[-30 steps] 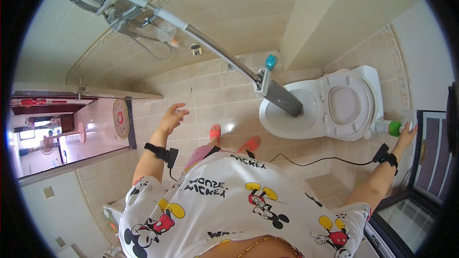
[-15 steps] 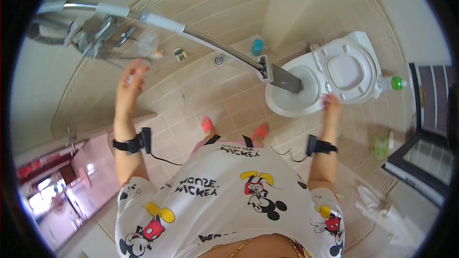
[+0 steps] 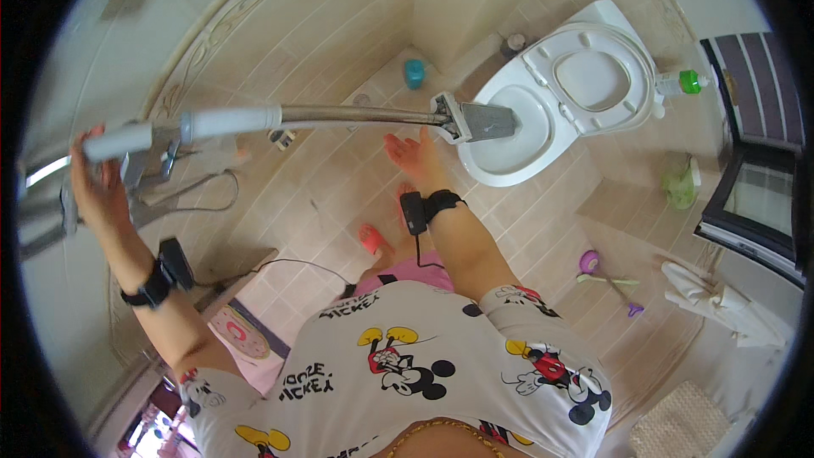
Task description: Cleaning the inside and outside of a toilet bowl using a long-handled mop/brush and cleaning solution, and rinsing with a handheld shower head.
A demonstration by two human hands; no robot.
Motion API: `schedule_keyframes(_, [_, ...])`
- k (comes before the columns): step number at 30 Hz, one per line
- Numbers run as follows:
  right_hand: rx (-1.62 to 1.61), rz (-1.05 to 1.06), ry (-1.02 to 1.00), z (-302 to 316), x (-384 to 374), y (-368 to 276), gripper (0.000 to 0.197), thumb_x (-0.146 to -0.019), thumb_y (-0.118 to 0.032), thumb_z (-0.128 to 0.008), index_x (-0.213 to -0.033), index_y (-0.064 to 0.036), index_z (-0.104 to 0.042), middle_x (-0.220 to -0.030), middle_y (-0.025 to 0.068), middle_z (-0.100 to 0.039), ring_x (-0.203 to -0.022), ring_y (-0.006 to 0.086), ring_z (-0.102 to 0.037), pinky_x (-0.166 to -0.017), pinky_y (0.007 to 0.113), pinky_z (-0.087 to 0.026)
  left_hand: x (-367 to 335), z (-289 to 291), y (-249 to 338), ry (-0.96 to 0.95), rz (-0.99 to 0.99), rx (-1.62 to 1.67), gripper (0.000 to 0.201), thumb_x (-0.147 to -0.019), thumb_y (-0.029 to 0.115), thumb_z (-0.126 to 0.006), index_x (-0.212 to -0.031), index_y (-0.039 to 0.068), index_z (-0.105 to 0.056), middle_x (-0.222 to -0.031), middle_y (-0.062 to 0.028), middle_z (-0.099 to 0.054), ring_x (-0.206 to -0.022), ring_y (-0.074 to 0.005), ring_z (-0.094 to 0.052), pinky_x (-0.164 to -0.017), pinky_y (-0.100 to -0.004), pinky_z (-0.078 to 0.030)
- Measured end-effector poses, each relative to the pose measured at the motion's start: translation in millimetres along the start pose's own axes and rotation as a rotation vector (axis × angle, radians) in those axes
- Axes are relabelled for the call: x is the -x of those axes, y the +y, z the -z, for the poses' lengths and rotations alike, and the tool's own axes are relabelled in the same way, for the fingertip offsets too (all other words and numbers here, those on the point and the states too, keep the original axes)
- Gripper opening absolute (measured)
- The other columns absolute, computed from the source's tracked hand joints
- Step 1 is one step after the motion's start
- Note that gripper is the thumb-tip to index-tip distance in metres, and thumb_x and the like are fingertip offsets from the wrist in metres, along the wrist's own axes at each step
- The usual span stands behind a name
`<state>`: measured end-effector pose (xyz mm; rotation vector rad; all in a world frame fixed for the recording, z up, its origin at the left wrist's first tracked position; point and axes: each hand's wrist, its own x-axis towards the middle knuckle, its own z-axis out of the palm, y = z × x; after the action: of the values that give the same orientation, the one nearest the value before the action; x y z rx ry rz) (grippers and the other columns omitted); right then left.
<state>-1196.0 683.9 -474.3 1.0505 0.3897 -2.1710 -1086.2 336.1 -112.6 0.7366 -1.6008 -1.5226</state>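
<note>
A flat-head mop with a long white and metal pole (image 3: pixel 360 115) lies across the upper view. Its grey pad (image 3: pixel 490 121) rests over the bowl of the white toilet (image 3: pixel 543 131). At the far left, my left hand (image 3: pixel 102 182) is at the grip end of the pole, fingers bent around it, partly behind the pole. My right hand (image 3: pixel 411 155) is just below the pole near the mop's head, palm up and fingers spread, holding nothing. Black bands with small boxes circle both wrists.
A blue container (image 3: pixel 414 74) stands by the far wall. A green-capped bottle (image 3: pixel 681 83) is beside the toilet tank. A purple brush (image 3: pixel 591 263) lies on the right. A shower mixer with a hose (image 3: pixel 199 195) is on the left wall. A dark-framed window (image 3: pixel 750 199) is at right.
My left hand has moved left onto the pole's grip end. My right hand has swung left from beside the toilet to under the pole. The pole now lies more level, and the view has turned.
</note>
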Motion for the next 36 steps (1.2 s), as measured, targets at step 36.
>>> schedule_keyframes(36, [-0.366, 0.435, 0.181, 1.1, -58.7, -39.5, 0.02, -0.081, -0.028, -0.047, -0.085, -0.0083, -0.044, -0.072, 0.0091, -0.049, -0.066, 0.0235, -0.051, -0.061, 0.039, -0.044, 50.1, 29.5, 44.9, 0.0, -0.046, 0.111, 0.039, -0.077, 0.036, -0.053, -0.097, 0.003, -0.047, -0.096, -0.0065, -0.05, -0.09, -0.0162, -0.047, -0.081, -0.0299, -0.037])
